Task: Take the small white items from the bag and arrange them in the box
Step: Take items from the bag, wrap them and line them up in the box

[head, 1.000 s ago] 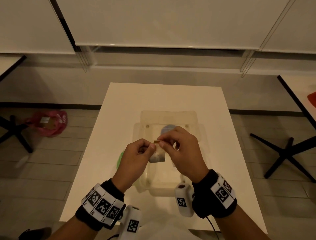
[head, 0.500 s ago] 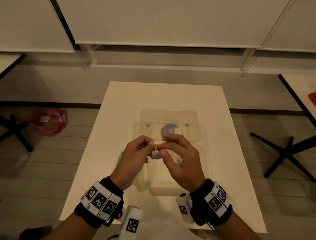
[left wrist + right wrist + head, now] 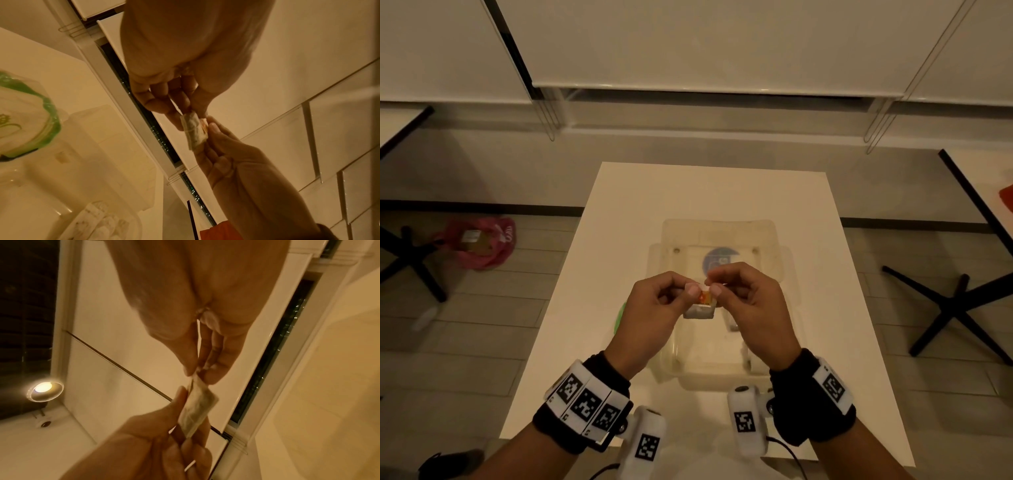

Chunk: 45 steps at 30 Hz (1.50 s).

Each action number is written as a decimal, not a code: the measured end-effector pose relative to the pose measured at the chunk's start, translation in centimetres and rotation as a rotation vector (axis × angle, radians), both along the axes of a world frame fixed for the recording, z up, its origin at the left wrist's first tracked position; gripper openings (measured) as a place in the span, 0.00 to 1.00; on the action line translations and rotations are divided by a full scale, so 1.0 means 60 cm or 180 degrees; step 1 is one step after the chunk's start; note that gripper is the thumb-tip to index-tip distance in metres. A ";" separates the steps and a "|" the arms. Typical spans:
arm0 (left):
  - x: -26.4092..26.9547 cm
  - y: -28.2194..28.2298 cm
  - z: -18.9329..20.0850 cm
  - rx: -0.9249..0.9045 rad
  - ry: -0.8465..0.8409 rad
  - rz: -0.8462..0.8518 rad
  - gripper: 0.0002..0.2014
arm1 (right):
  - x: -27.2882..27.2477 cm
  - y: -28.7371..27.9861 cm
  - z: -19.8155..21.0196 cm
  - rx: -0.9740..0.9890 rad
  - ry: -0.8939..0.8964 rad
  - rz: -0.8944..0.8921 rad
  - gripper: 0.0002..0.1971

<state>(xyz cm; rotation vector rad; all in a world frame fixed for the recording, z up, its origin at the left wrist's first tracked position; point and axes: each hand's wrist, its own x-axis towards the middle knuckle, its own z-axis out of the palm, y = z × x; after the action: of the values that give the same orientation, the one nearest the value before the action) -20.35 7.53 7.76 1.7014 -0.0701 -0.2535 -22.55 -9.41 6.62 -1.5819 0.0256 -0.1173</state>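
Hands: left hand and right hand both pinch 1 sachet above the box mid-desk, so I'd lower it gently, flat beside the others, without tearing it.

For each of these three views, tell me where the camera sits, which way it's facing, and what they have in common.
Head: worn on the head, looking forward and down at the white table and clear box; shows both forearms, the left hand and right hand.
Left wrist: under the left wrist, looking up along the fingers; shows both hands and the green-edged bag.
Right wrist: under the right wrist, facing up toward a ceiling lamp; shows both hands.
Shared: all three show the small white packet pinched between both hands.
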 end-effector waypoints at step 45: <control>-0.005 -0.006 0.006 -0.0149 0.0340 -0.0416 0.05 | 0.030 -0.020 0.047 -0.1026 0.0463 0.0384 0.03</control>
<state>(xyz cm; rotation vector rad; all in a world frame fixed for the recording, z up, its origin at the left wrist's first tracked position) -20.65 7.19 8.13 1.6362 -0.1075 -0.4367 -20.76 -10.62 9.41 -1.9070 0.0257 0.0933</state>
